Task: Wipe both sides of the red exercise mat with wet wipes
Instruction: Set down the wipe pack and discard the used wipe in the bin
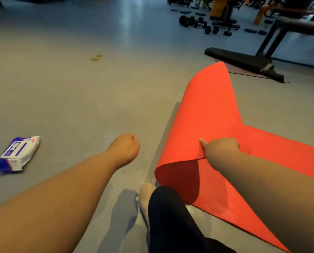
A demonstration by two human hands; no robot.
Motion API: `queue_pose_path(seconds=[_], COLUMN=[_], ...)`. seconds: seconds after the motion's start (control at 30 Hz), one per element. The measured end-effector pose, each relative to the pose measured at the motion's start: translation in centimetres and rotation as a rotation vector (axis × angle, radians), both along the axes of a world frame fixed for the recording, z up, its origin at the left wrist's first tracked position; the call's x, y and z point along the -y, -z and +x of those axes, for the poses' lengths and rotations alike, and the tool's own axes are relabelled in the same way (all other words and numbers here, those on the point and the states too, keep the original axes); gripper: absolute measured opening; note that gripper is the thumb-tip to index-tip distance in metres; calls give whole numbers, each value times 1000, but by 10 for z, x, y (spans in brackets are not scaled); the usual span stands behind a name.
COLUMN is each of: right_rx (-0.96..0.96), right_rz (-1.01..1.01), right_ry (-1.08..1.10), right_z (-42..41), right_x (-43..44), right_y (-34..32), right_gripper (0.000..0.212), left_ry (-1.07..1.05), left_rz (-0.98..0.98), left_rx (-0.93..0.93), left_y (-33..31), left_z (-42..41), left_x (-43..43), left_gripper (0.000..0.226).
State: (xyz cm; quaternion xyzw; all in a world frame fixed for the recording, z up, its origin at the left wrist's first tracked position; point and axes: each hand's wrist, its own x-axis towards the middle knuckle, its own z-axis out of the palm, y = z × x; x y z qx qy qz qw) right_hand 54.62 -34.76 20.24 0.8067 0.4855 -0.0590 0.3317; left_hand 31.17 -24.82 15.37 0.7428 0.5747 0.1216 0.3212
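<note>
Head view, and I had the red exercise mat (pixel 212 110) filling much of the right half of the frame. One part lay flat on the grey floor (pixel 79 88) toward the lower right, the other was lifted and folded over, its far corner curling up toward the upper right. The right hand (pixel 220 148) was on that lifted edge at centre right, thumb on top and the other fingers tucked beneath the edge, grasping the mat. The left hand (pixel 126 147) sat at the centre of the frame, just left of the mat and not touching it, fingers clenched into a fist, and I could see nothing in it. Over at the left edge, the pack of wet wipes (pixel 18 154) lay flat on the floor, well apart from both hands. At bottom centre I saw a leg in black (pixel 167 216) and a foot (pixel 146 192) just beside the near fold of the mat. In the upper right I made out dumbbells (pixel 198 22) on the floor and a black bench frame (pixel 262 57), its base near the mat's far corner.
</note>
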Motion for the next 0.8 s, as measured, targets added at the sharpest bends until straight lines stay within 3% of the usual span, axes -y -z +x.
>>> queue_pose_path(seconds=[0.2,0.37,0.43,0.6,0.73,0.8], right_rx=[198,-60,-236,-943,-1191,-1268], right_rz=[100,177,161,103,-1,-49], right_ry=[-440,-972,-969,-666,-527,-473], right_z=[-83,-178,-222,-311,-357,-376], right_x=[-100,-192,-219,-251,-261,-262], right_y=[28,55,66,90,106,111], right_gripper=[44,33,40,47,36,30], left_ry=[-245,-409,-498,-723,-816,-864], left_rz=[-27,-126,-148,-228,-238,-246], left_rx=[216,270,316,395,422,473], left_y=[34,57,61,66,77,80], left_z=[-66,-147,-181,-244,-284,-298], left_x=[-53,-87,-98,-105,-92,-83], left_gripper=[5,6,7,16,9,17])
